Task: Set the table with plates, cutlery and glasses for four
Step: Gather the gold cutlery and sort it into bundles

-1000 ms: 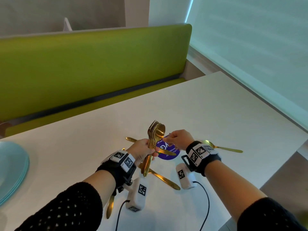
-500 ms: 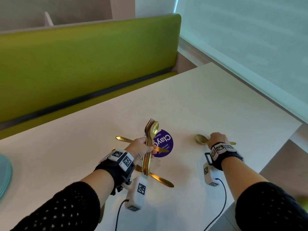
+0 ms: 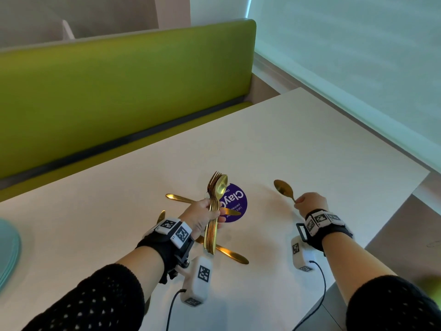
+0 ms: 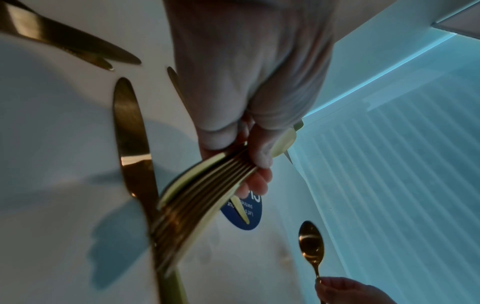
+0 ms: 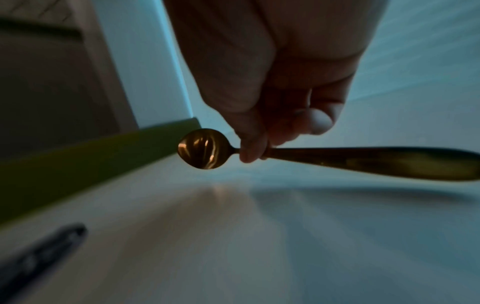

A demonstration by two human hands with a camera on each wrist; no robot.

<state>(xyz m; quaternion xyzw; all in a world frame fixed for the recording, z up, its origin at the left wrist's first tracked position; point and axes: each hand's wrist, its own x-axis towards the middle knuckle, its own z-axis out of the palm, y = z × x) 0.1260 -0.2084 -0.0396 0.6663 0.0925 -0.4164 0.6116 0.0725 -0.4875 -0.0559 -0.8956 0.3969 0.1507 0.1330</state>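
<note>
My left hand (image 3: 202, 216) grips an upright bundle of gold forks and spoons (image 3: 214, 204) above the white table (image 3: 310, 139); the same bundle (image 4: 197, 197) fills the left wrist view. To the right, my right hand (image 3: 309, 203) pinches a single gold spoon (image 3: 282, 188) by its neck, lifted off the table, bowl pointing away; in the right wrist view the spoon (image 5: 205, 149) hangs above the surface. Gold knives lie on the table: one (image 3: 179, 198) behind the left hand, one (image 3: 232, 255) under the bundle, one (image 3: 230, 212) across the purple sticker.
A round purple sticker (image 3: 235, 205) marks the table between my hands. Pale blue stacked plates (image 3: 8, 254) sit at the far left edge. A green bench (image 3: 119, 91) runs along the far side, a window blind (image 3: 358, 56) on the right. The table's right edge is near my right wrist.
My right hand left the bundle, went right to the lone spoon lying on the table and has now lifted it. The left hand keeps holding the bundle almost still.
</note>
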